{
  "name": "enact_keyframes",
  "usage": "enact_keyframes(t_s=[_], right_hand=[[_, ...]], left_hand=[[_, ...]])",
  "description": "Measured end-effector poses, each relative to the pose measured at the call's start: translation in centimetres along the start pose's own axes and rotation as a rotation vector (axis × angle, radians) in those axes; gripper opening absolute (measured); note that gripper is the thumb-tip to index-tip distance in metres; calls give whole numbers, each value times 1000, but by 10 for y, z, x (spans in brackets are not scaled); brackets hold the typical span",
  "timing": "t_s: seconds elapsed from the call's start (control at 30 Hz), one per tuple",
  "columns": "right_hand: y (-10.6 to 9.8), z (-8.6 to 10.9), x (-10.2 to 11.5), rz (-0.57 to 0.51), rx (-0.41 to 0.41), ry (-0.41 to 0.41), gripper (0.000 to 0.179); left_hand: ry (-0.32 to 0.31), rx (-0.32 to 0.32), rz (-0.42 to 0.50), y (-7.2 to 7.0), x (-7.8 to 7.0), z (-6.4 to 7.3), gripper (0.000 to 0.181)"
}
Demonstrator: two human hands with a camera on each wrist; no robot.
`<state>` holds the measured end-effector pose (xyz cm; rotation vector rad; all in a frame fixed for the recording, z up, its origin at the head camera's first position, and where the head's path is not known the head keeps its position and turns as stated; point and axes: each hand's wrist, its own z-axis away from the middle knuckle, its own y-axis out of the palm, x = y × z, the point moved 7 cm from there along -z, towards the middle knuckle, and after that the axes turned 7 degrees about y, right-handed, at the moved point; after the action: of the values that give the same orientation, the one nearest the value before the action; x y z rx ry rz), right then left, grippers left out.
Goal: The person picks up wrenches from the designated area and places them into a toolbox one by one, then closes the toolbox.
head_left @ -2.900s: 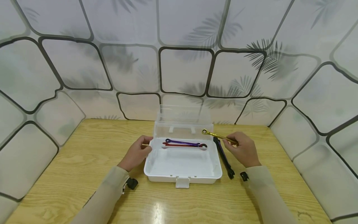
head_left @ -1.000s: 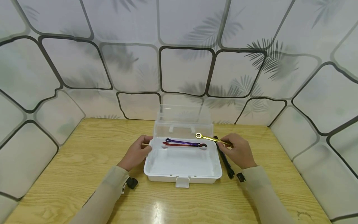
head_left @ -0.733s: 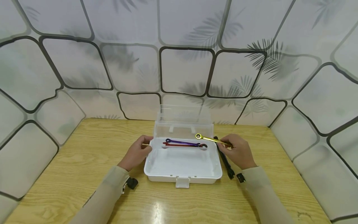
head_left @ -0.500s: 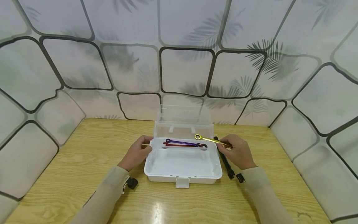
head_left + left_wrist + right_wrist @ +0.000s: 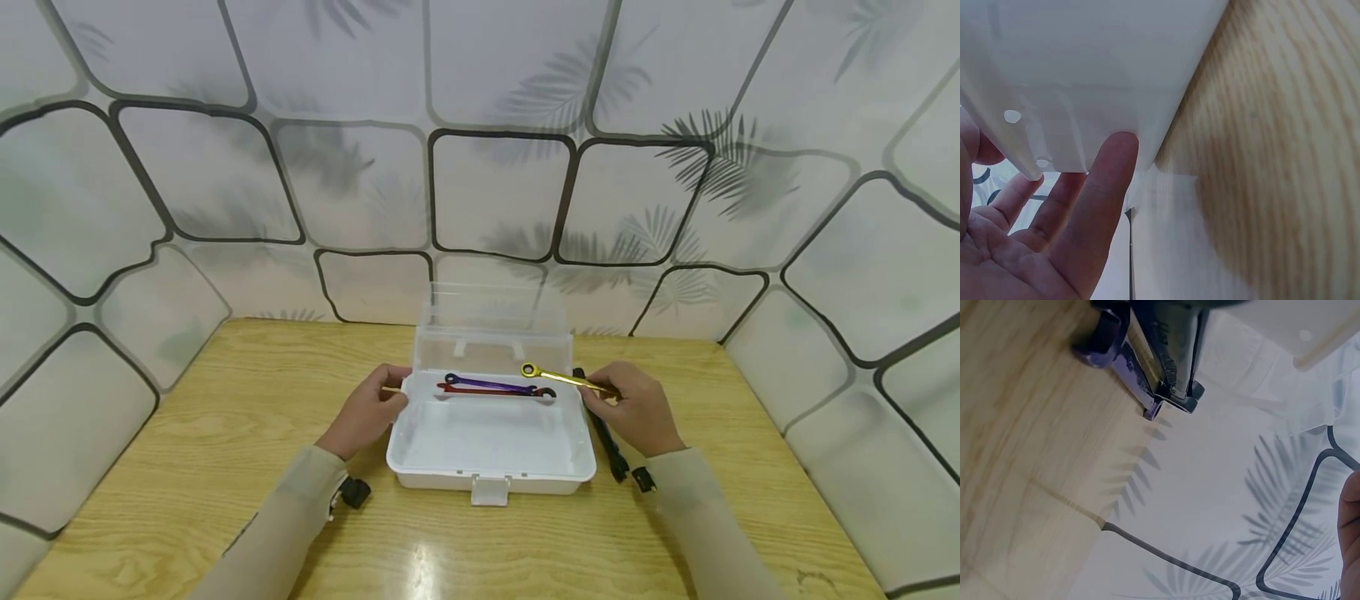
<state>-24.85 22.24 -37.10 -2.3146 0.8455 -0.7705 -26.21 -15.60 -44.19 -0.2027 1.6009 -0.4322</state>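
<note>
A white plastic box (image 5: 487,482) stands on the table with its clear lid (image 5: 491,321) raised at the back. Along the box's back side lie a purple wrench (image 5: 487,383) and a red wrench (image 5: 480,391). At the left back corner, my left hand (image 5: 367,417) holds the box, thumb at the rim and fingers against the outer wall (image 5: 1079,81). My right hand (image 5: 633,408) pinches a gold wrench (image 5: 558,376) by one end, its ring end over the box's back right part. Only a sliver of the right hand (image 5: 1350,531) shows in its wrist view.
Dark wrenches (image 5: 609,446) lie on the table close along the box's right side, partly under my right hand; one looks purple (image 5: 1132,375). A latch (image 5: 490,490) hangs at the box's front. Behind the table (image 5: 262,375) rises a patterned backdrop (image 5: 498,196).
My right hand has moved left and slightly lower with the gold wrench, bringing its ring end over the box's back right. For the last half second it barely moves. My left hand stays put.
</note>
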Motion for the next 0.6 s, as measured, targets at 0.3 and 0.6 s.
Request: enact_keyframes(t_s=[0.3,0.6], right_hand=[[-2,-2,5,-2,-4,-12,18],[6,-1,2,-1,80,63,13]], left_hand=[[0,-2,-7,1,2,0,48],[2,4,2,1,0,0,47]])
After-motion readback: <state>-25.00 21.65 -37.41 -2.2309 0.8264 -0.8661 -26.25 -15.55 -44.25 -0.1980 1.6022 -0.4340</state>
